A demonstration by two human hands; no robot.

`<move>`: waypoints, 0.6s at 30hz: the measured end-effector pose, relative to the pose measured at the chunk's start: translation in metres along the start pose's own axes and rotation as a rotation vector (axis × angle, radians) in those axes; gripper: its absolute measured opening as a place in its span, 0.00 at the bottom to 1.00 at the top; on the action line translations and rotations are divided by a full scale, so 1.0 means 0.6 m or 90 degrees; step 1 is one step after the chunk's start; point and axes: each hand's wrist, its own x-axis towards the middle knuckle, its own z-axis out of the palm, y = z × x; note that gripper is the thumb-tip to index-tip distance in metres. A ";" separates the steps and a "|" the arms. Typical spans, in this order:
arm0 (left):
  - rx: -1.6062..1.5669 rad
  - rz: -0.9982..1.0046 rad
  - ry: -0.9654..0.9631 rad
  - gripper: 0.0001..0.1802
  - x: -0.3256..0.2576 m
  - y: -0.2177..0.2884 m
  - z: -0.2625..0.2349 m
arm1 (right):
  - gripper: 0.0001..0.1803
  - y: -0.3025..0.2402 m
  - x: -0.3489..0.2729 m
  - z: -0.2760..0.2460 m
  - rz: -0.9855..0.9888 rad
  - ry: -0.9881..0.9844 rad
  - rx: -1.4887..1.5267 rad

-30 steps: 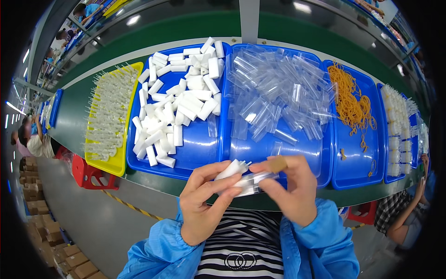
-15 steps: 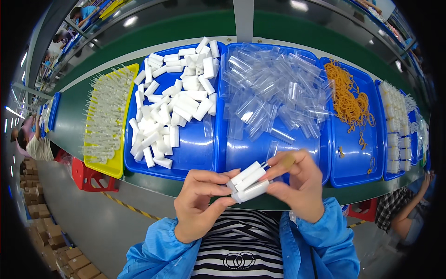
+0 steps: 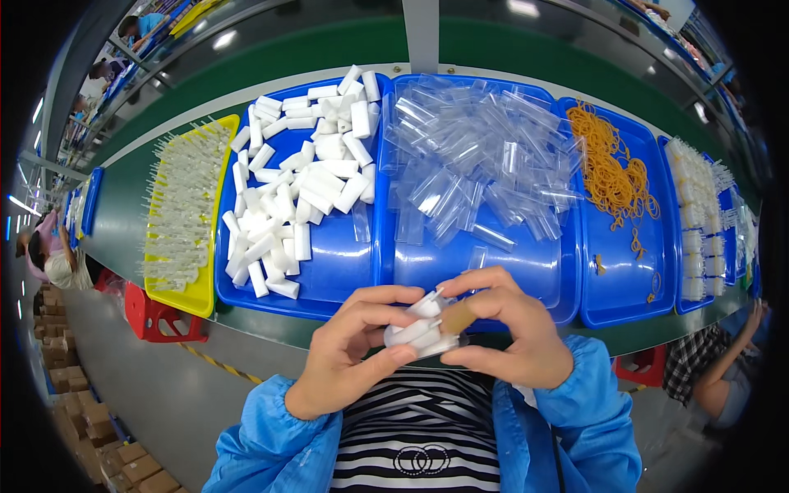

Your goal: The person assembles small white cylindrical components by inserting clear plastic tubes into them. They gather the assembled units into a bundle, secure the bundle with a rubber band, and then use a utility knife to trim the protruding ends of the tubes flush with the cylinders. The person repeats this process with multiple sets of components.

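Bundle of white pieces (image 3: pixel 421 333) is positioned between the two hands, in front of the body and, as viewed from above, at the near rim of the blue sleeve tray (image 3: pixel 526 279). Left hand (image 3: pixel 347 349) grips the left side of the bundle: the fingers bend over its far side and the thumb presses its near side. Right hand (image 3: pixel 526 335) grips the right side: one fingertip rests at the far upper end, a finger with a tan cover (image 3: pixel 459 317) lies across the right end, and the thumb supports the near lower edge. Both hands are therefore pinching the same bundle, with their fingertips close to one another around it. Clear material shows at the left edge of the bundle; finer detail is blurred.

Blue block tray (image 3: pixel 333 275) stands beyond the left hand and contains loose white blocks (image 3: pixel 320 185), heaped toward its far and left portions. Blue sleeve tray, adjoining on the right, contains flat clear sleeves (image 3: pixel 468 156). Blue band tray (image 3: pixel 625 287), farther right, contains a tangle of orange rubber bands (image 3: pixel 612 168). Yellow tray (image 3: pixel 191 302), to the left of the block tray, contains rows of thin translucent parts (image 3: pixel 181 214). All four trays rest on the green workbench (image 3: pixel 123 209).
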 end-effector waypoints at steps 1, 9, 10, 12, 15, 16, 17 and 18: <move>0.003 0.006 0.033 0.15 0.000 0.005 0.002 | 0.18 -0.003 0.004 -0.016 0.001 -0.006 -0.016; 0.045 0.004 0.133 0.16 -0.012 0.009 -0.012 | 0.20 0.012 0.019 -0.043 -0.199 -0.091 -0.698; 0.048 0.003 0.135 0.16 -0.012 0.009 -0.009 | 0.20 0.015 0.019 -0.040 -0.203 -0.108 -0.723; 0.057 0.005 0.140 0.16 -0.014 0.009 -0.005 | 0.21 0.020 0.022 -0.048 -0.153 -0.056 -0.618; 0.062 0.004 0.157 0.15 -0.019 0.002 0.007 | 0.22 0.006 0.029 -0.023 -0.032 0.183 -0.181; 0.054 0.001 0.165 0.15 -0.020 -0.003 0.013 | 0.22 -0.005 0.030 -0.008 0.021 0.280 0.015; 0.044 0.000 0.164 0.15 -0.018 -0.005 0.017 | 0.22 -0.015 0.032 -0.002 0.011 0.288 0.161; 0.033 -0.002 0.171 0.15 -0.016 -0.007 0.022 | 0.22 -0.015 0.032 0.010 0.025 0.293 0.212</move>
